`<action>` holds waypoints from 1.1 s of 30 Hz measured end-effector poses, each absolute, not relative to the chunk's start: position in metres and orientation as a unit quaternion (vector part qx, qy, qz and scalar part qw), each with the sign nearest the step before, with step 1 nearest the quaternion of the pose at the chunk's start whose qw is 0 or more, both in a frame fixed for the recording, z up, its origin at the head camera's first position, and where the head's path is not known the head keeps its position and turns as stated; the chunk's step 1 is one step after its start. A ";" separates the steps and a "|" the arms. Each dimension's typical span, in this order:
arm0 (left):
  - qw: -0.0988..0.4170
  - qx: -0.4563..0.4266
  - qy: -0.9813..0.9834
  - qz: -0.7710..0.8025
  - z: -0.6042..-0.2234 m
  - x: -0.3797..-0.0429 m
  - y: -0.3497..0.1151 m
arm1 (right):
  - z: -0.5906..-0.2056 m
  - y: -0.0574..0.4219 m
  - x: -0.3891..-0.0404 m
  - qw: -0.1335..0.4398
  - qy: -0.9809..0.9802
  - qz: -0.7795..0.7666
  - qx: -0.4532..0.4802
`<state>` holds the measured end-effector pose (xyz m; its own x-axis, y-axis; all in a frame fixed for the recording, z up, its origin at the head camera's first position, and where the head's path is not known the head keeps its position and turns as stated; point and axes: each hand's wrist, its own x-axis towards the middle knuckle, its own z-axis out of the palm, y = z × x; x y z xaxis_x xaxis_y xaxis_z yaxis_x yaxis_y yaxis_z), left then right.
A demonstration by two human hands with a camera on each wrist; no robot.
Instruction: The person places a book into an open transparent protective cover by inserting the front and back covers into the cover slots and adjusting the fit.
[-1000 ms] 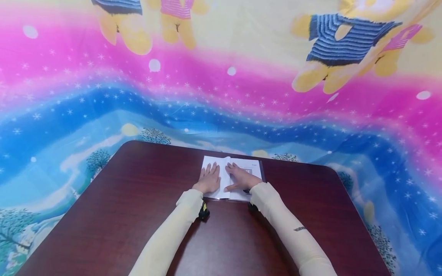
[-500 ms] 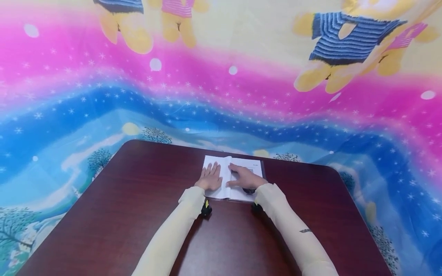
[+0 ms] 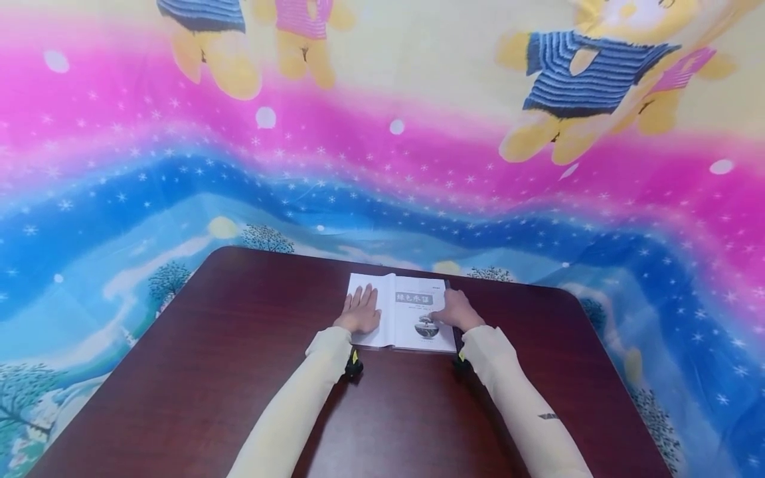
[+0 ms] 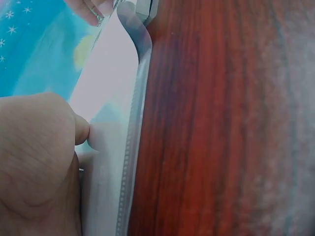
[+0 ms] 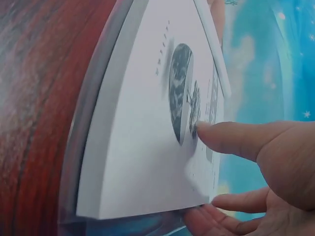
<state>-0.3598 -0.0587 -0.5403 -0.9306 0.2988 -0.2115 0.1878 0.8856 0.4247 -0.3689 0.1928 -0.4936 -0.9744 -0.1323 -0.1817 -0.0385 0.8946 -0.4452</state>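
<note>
The book (image 3: 409,335) lies spread open near the middle of the table's (image 3: 269,299) far edge. Its title (image 3: 414,299) now shows: the right hand (image 3: 459,309) has moved outward to pinch the book's right edge, thumb atop. The left hand (image 3: 360,311) stays flat, fingers straight, on the left page (image 3: 383,292). Pressing the right page seems finished.

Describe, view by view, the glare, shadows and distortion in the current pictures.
Head: pale sheen on the near tabletop, dark shadows along the sleeves; left wrist: open book washed nearly white, hazy glare at the tabletop's right; right wrist: open book steeply foreshortened, soft shadow on it by the right hand.
</note>
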 end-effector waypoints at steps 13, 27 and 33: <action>0.146 0.121 0.963 0.191 -0.545 -0.357 -0.057 | -0.495 0.193 -0.363 0.133 0.956 -0.262 0.006; 0.141 0.121 0.963 0.194 -0.552 -0.363 -0.059 | -0.494 0.195 -0.358 0.106 0.952 -0.287 0.001; 0.141 0.120 0.963 0.196 -0.551 -0.362 -0.058 | -0.500 0.202 -0.362 0.111 0.940 -0.321 -0.020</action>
<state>-0.3622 -0.0585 -0.5513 -0.9316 0.2861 -0.2243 0.1757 0.8945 0.4111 -0.3622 0.2017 -0.4997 -0.9746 -0.1087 -0.1957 0.0335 0.7935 -0.6076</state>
